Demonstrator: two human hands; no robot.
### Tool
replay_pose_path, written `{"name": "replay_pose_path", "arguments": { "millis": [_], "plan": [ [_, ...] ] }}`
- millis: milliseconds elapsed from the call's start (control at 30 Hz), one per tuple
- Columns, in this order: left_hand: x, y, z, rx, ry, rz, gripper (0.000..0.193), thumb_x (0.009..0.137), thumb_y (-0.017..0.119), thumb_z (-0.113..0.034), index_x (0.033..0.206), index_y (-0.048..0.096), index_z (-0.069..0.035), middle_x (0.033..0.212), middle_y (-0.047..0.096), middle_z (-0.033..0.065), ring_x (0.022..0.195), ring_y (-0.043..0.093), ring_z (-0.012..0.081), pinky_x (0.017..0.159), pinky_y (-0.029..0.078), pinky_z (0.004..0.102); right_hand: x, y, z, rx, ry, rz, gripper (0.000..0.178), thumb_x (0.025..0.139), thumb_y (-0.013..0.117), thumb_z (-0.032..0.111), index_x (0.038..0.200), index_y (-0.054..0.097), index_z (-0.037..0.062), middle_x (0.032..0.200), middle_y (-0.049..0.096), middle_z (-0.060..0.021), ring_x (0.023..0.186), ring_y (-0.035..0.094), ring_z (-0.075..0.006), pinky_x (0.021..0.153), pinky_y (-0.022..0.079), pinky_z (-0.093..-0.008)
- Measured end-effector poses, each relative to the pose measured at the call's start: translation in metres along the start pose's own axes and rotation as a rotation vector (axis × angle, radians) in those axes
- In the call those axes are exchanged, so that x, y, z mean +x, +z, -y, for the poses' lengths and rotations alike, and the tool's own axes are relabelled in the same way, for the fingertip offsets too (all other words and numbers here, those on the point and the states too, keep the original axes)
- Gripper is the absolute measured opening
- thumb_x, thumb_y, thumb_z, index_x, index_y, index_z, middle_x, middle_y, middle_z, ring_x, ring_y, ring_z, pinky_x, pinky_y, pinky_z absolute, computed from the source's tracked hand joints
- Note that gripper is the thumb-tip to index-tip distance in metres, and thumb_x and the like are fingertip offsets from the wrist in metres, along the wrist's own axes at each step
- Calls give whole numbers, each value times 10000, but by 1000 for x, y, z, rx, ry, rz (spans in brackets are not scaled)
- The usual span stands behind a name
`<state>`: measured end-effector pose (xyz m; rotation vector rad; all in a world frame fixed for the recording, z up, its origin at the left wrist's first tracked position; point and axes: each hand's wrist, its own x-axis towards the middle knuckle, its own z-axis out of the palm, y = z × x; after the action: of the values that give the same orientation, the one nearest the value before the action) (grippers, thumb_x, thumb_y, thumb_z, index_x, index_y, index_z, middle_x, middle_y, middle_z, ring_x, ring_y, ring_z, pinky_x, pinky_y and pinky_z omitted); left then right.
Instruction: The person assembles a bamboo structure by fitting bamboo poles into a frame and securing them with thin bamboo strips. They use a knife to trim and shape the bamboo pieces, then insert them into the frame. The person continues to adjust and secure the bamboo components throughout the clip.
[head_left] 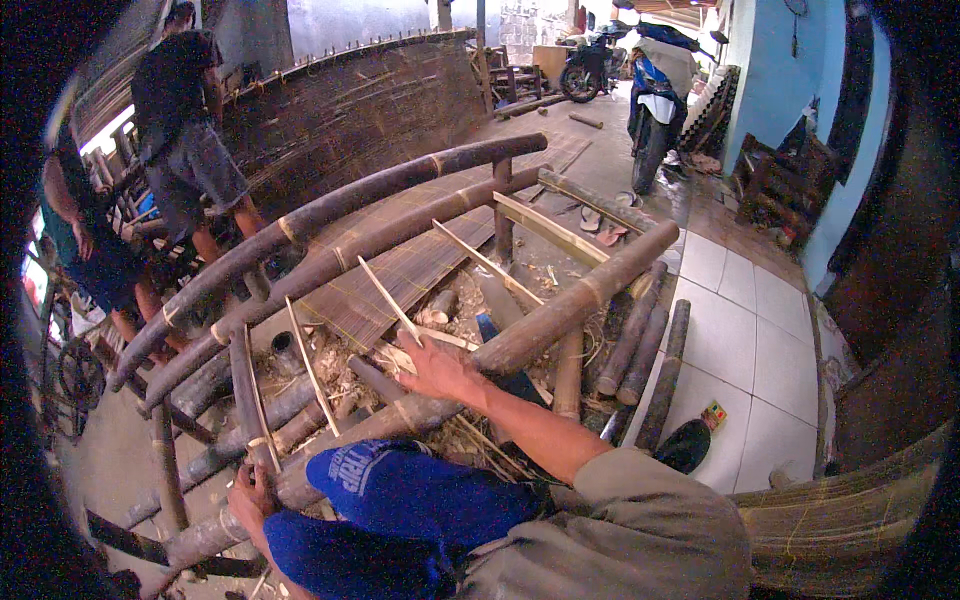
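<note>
A frame of dark bamboo poles lies before me, with a front rail (400,415) near me and a curved double rail (350,240) on its far side. Thin pale bamboo slats cross between them. My right hand (445,370) reaches over the front rail, its fingers closed at the near end of a middle slat (385,290). My left hand (252,500) is curled on the front rail farther left, close to the lower end of another slat (262,425). Its palm side is hidden. Blue printed cloth (420,495) covers part of the rail between my arms.
A thick pole (580,295) slants across the frame's right end. Cut bamboo lengths (640,340) and shavings lie around it; a slatted mat (375,290) lies beneath. Two people (185,110) stand at the left. A motorbike (652,110) stands behind, with white tiles (740,330) at right.
</note>
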<state>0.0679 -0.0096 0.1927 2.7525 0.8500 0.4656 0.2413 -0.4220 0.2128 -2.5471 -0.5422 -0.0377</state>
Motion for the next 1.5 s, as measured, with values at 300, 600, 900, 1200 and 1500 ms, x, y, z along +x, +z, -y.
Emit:
{"name": "replay_pose_path", "arguments": {
  "millis": [300,600,900,1200,1500],
  "plan": [
    [3,9,8,65,37,-63,561,945,501,-552,1169,692,-75,1055,699,235,1004,653,434,851,497,511,-18,-5,7,-140,-56,119,635,930,444,652,980,761,103,1098,654,-282,1100,569,-505,957,450,-579],
    [-5,-11,-15,39,114,-12,570,970,469,-555,1096,679,-40,1007,685,266,972,633,472,819,479,525,-34,28,-13,-146,-214,-280,556,936,518,538,729,708,58,818,679,-183,916,605,-372,945,407,-491],
    [-3,-15,-10,-116,198,140,618,965,434,-604,1053,678,-43,1006,681,269,966,620,484,832,468,536,-60,40,-27,-30,-456,-666,306,848,671,331,988,676,59,945,662,-103,962,608,-273,965,420,-439],
    [25,24,69,420,621,-74,419,986,487,-432,1142,630,-70,1106,659,246,943,637,449,779,513,511,-64,4,-21,-164,-461,-396,368,910,582,427,1008,668,82,965,652,-95,956,604,-265,901,422,-421],
    [-30,-38,-47,60,260,25,494,983,492,-476,1131,647,-32,1034,676,272,975,639,455,797,504,519,-42,4,-65,49,-483,-380,326,915,634,365,897,685,44,917,669,-130,917,641,-286,874,474,-421]
  ]
}}
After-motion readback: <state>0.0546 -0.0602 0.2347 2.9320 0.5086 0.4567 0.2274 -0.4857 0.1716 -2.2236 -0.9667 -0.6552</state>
